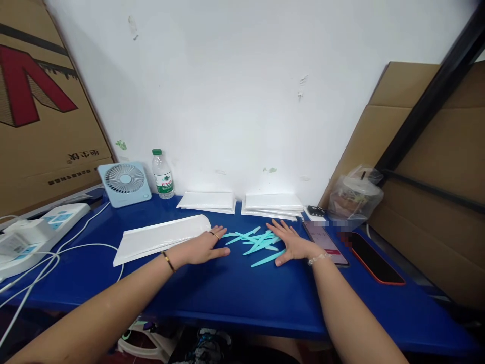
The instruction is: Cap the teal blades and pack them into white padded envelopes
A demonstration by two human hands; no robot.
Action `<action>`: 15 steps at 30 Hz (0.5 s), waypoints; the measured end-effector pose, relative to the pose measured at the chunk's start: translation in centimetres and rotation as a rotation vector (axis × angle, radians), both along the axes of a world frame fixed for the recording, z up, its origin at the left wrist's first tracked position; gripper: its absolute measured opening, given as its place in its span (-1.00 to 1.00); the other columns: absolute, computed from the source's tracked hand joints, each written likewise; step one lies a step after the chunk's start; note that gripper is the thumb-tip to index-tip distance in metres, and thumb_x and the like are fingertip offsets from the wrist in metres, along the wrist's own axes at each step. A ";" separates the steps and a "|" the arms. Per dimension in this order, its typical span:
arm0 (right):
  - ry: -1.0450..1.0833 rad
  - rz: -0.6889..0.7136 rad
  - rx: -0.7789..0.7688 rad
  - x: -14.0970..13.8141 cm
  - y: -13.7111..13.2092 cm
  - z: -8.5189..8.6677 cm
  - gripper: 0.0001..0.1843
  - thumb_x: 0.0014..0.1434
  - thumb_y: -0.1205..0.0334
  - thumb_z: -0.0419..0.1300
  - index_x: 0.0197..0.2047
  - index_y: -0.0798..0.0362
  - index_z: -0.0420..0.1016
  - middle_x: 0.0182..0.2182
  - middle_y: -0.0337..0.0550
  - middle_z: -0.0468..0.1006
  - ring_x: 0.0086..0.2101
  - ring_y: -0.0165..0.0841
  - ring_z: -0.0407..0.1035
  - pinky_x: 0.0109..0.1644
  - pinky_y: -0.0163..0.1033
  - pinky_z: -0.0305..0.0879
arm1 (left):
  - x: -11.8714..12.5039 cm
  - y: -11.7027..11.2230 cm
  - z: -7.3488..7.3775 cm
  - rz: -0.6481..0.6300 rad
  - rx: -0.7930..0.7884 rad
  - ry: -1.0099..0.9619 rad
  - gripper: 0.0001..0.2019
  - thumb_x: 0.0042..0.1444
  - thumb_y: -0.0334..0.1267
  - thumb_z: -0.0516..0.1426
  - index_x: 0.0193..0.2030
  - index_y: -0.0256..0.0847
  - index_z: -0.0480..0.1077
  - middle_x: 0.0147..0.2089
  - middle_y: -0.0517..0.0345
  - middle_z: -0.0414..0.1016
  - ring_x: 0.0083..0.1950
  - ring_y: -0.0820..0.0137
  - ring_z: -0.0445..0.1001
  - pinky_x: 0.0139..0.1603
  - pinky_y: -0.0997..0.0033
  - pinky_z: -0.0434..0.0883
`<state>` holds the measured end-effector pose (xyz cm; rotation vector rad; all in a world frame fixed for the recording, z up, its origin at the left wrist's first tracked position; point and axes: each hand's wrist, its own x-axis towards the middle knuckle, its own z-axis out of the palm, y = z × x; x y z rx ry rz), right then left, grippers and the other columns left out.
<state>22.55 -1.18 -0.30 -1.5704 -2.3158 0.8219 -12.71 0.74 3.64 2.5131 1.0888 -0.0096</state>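
Note:
A loose pile of thin turquoise plastic sticks, shaped like eyebrow razors (257, 241), lies criss-crossed on the blue table (235, 298). My left hand (204, 246) rests at the pile's left side, palm down with its fingers stretched out. It partly covers the near end of a white padded mailer (159, 237). On the right, my right hand (291, 242) is spread with its fingertips over or touching the pile's edge; one stick ends by its thumb. Neither hand grips anything.
Two stacks of white mailers (207, 200) (272, 201) lie against the wall. At left are a fan (126, 183), a water bottle (162, 174) and a power strip (41, 237) with cables. At right are two phones (328, 243) (375, 258) and a bagged cup (354, 197).

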 end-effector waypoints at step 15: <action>0.000 -0.004 0.163 -7.7 -0.4 -1.8 0.20 -0.09 -0.32 0.20 0.39 0.04 -0.32 0.36 -0.02 -0.34 0.32 -0.13 -0.48 0.35 0.04 -0.47 | 9.1 2.4 -2.2 -0.028 -0.249 -0.316 -0.22 0.19 0.25 -0.38 0.40 -0.26 -0.28 0.44 0.05 -0.40 0.42 0.30 -0.21 0.37 0.32 -0.11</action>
